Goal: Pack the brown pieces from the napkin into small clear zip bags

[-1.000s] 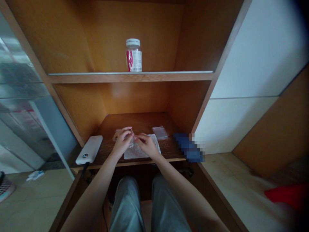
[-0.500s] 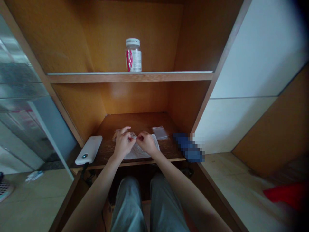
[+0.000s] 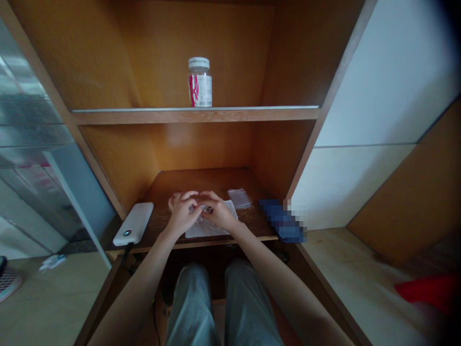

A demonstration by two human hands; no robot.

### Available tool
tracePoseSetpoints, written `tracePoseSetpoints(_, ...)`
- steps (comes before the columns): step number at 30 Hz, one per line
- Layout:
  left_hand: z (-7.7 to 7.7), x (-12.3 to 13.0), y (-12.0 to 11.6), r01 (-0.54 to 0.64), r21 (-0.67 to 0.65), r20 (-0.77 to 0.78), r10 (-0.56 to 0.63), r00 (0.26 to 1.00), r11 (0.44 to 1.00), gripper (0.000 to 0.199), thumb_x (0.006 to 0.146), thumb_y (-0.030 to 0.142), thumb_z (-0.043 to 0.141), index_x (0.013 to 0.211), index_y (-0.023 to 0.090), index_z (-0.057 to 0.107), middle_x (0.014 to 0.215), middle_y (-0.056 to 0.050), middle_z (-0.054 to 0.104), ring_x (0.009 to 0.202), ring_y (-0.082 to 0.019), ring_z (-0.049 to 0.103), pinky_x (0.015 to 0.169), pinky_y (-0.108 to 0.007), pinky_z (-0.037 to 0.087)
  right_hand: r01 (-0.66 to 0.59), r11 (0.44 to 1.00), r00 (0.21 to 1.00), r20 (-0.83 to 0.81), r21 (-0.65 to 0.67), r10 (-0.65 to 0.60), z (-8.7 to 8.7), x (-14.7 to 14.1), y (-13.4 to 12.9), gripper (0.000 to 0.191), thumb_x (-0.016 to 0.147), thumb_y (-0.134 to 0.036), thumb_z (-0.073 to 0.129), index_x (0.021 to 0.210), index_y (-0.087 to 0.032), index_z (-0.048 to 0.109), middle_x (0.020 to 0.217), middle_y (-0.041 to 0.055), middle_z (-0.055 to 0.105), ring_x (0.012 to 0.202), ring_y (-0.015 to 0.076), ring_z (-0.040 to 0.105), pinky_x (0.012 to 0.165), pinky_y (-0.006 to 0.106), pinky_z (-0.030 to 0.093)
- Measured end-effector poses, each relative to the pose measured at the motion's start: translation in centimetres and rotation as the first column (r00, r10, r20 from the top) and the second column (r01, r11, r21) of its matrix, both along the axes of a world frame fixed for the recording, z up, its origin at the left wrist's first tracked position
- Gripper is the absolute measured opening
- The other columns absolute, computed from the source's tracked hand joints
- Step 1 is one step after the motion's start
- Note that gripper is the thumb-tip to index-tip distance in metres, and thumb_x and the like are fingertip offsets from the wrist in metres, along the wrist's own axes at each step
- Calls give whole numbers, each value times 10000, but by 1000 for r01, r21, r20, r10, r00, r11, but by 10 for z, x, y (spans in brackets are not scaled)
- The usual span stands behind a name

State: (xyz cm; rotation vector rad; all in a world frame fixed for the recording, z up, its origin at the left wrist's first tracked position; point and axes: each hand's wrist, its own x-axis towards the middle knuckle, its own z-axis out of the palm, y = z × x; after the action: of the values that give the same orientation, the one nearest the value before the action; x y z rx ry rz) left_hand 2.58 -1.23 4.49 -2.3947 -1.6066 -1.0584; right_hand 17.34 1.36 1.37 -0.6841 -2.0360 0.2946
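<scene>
My left hand [image 3: 182, 211] and my right hand [image 3: 217, 210] meet over the lower shelf, fingers curled and tips close together. Between them is a small clear plastic bag [image 3: 202, 209], pinched from both sides; my fingers cover much of it. Under the hands lies a crumpled whitish translucent sheet [image 3: 209, 230], flat on the wood near the shelf's front edge. Just right of my right hand rests a stack of clear zip bags [image 3: 239, 198]. Something clear, partly hidden, lies behind my left hand.
A white power bank [image 3: 134, 223] with a black cable lies at the shelf's left front. At the right front is a dark blue, partly pixelated object [image 3: 283, 221]. On the upper shelf [image 3: 144, 117] stands a white-capped bottle [image 3: 200, 84]. My knees are below the edge.
My hands have drawn closer together, with the fingers of both now arched toward each other over the bag. My left fingers, raised before, have curled in. The things on the shelves have stayed put.
</scene>
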Motion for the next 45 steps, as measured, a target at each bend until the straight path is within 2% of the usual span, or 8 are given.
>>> tracePoseSetpoints(3,4,-6,-3,75,-27,-38,-76,996,997,56,723,234,526,750,211,570,1186,-17,534,1123,-225,419,980,-471,171,59,998,995,79,-16,-57,3,6,2,346,698,-222,636,1041,-252,605,1232,58,458,1163,206,399,950,383,347)
tracePoseSetpoints(10,2,-21,1,152,-54,-225,-161,961,987,700,607,412,663,1217,209,386,1240,-104,482,1176,-277,381,1013,-503,104,97,993,986,141,-62,-88,1,15,13,411,649,-319,690,1048,-261,608,1291,59,410,1179,217,380,961,396,334)
tracePoseSetpoints(20,-27,-23,13,184,-62,-82,-189,979,981,423,752,385,541,1118,189,460,1147,-108,542,1116,-254,451,958,-450,284,-32,995,999,-29,-90,29,-3,14,13,153,719,-223,626,869,-193,630,1077,63,528,1067,153,477,917,310,378)
tracePoseSetpoints(25,-46,-22,14,239,-163,140,-217,966,957,325,765,248,472,1073,163,414,1011,-87,547,945,-181,527,840,-346,411,98,987,988,-110,-126,-112,-8,24,21,85,770,-155,528,791,-158,610,917,64,574,901,133,540,812,272,422)
tracePoseSetpoints(31,-61,-22,14,173,-199,252,-121,960,965,357,727,167,416,1081,166,367,1104,-103,482,1066,-186,461,944,-367,342,262,944,950,229,-202,-214,-11,36,34,137,770,-142,504,768,-151,640,793,48,638,761,129,569,724,237,421)
tracePoseSetpoints(37,-63,-24,14,169,-227,224,-117,968,959,414,715,209,446,1118,172,359,1134,-102,471,1105,-206,433,961,-390,321,396,905,785,569,-155,-246,-5,27,43,197,772,-173,495,815,-171,688,875,83,666,793,155,601,725,227,424)
tracePoseSetpoints(41,-64,-25,14,177,-222,207,-130,970,959,416,710,221,457,1111,169,361,1121,-101,473,1087,-204,439,957,-385,321,404,907,728,643,-121,-238,-5,21,49,212,753,-134,492,803,-165,695,885,96,669,825,175,605,730,236,430)
tracePoseSetpoints(45,-64,-24,14,164,-237,207,-115,972,958,418,710,223,465,1111,173,357,1093,-92,483,1036,-202,462,928,-390,343,394,906,768,596,-154,-233,-4,22,49,179,743,-133,512,788,-146,685,878,100,663,813,165,600,716,229,426)
